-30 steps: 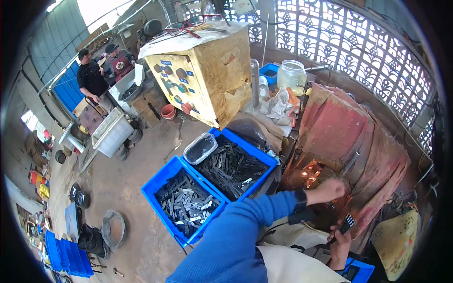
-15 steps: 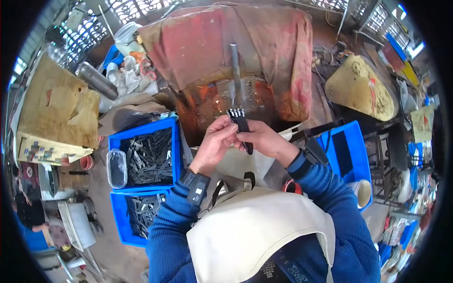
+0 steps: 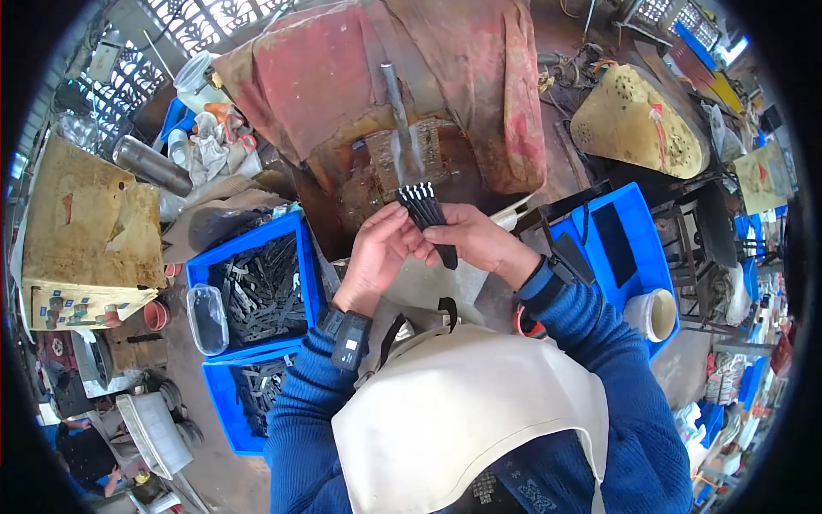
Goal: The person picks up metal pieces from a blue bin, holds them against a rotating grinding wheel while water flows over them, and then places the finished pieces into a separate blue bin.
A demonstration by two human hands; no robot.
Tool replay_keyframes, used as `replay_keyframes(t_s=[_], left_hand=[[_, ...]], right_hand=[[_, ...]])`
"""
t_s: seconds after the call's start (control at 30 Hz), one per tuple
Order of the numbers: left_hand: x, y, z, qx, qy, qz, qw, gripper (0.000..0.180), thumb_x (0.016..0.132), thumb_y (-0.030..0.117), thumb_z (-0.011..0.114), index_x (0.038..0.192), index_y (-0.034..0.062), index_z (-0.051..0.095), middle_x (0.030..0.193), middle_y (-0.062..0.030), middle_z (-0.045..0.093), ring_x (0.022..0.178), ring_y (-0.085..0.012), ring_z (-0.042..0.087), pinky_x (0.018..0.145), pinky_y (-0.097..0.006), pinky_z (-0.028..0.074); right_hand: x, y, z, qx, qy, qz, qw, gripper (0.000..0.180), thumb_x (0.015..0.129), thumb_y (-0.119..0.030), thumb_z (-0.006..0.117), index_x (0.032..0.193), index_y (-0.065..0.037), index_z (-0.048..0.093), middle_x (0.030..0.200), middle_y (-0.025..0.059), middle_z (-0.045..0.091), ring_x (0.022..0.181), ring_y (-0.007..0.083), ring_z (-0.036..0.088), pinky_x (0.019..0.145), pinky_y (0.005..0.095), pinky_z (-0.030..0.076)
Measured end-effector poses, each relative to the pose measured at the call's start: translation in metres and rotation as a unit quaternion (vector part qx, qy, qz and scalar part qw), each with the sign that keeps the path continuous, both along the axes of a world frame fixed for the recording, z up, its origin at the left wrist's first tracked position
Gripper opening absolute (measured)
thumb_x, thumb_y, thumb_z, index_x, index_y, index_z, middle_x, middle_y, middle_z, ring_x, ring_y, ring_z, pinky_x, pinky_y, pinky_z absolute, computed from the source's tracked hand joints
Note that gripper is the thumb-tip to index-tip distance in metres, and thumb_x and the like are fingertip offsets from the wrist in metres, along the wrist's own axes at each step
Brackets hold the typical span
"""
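Observation:
A fanned bundle of thin black strips with bright metal ends is held up in front of my chest. My right hand grips it from the right, thumb across the strips and their lower ends pointing down below the fingers. On the other side my left hand has its thumb and index finger pinched at the bundle's upper left edge, the other fingers curled. Just beyond, a metal pipe slants down into a wet, rust-brown trough, partly covered by a stained red cloth.
To the left, two blue bins hold many similar dark strips, with a clear plastic tub at the rim. A blue bin at the right has a cream cup-shaped container in it. A stained box-shaped cabinet stands far left.
The bundle has spread into a wider fan, its metal ends further apart. My left hand has opened slightly along its edge. The whole view has shifted and tilted a little.

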State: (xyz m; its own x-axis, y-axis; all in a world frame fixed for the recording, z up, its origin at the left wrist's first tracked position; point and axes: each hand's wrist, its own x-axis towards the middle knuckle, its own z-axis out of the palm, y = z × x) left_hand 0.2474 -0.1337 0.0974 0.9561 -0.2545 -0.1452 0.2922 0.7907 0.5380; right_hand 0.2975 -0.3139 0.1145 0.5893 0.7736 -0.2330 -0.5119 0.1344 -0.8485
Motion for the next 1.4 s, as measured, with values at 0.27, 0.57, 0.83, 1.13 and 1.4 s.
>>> replay_keyframes(t_s=[0.27,0.57,0.83,1.13,1.4], left_hand=[[-0.007,-0.001,-0.006,0.105,-0.014,0.002,0.994,0.02,0.096,0.012,0.057,0.112,0.0026,0.062,0.093,-0.0047,0.066,0.07,-0.0125,0.057,0.066,-0.028,0.049],[-0.011,-0.008,-0.013,0.087,0.002,0.018,0.996,0.026,0.096,0.009,0.057,0.121,0.0037,0.06,0.102,-0.0076,0.067,0.079,-0.0143,0.062,0.069,-0.028,0.051],[-0.019,-0.013,-0.004,0.062,0.007,0.025,0.998,0.027,0.095,0.008,0.056,0.121,0.0018,0.06,0.107,-0.0099,0.067,0.09,-0.0191,0.066,0.074,-0.034,0.056],[-0.025,-0.004,0.008,0.289,0.037,0.053,0.955,0.013,0.092,0.011,0.062,0.099,0.0005,0.068,0.103,-0.0085,0.068,0.094,-0.0167,0.065,0.079,-0.031,0.054],[-0.018,0.002,0.011,0.308,0.016,0.063,0.949,0.008,0.087,0.008,0.068,0.084,0.0005,0.068,0.092,-0.0029,0.066,0.085,-0.0086,0.058,0.082,-0.024,0.045]], right_hand=[[-0.009,0.002,-0.009,-0.019,-0.026,-0.026,0.999,0.028,0.092,-0.006,0.058,0.119,0.001,0.058,0.098,0.0081,0.067,0.084,0.0162,0.065,0.071,0.0288,0.053],[-0.021,0.005,-0.011,-0.107,-0.143,-0.087,0.98,0.034,0.084,-0.001,0.061,0.118,0.004,0.058,0.092,0.0057,0.063,0.078,0.0115,0.06,0.067,0.0252,0.051],[-0.027,0.0,-0.012,-0.064,-0.143,-0.113,0.981,0.034,0.08,0.003,0.061,0.114,0.007,0.058,0.089,0.0082,0.063,0.075,0.0134,0.062,0.065,0.0268,0.051],[-0.029,-0.002,-0.028,-0.069,-0.06,-0.132,0.987,0.031,0.088,0.003,0.057,0.119,0.004,0.056,0.1,0.0096,0.065,0.088,0.0135,0.063,0.076,0.0279,0.053],[-0.027,0.003,-0.042,-0.012,0.046,-0.18,0.982,0.023,0.092,-0.009,0.057,0.112,0.003,0.059,0.096,0.0077,0.065,0.085,0.0144,0.064,0.069,0.0277,0.053]])
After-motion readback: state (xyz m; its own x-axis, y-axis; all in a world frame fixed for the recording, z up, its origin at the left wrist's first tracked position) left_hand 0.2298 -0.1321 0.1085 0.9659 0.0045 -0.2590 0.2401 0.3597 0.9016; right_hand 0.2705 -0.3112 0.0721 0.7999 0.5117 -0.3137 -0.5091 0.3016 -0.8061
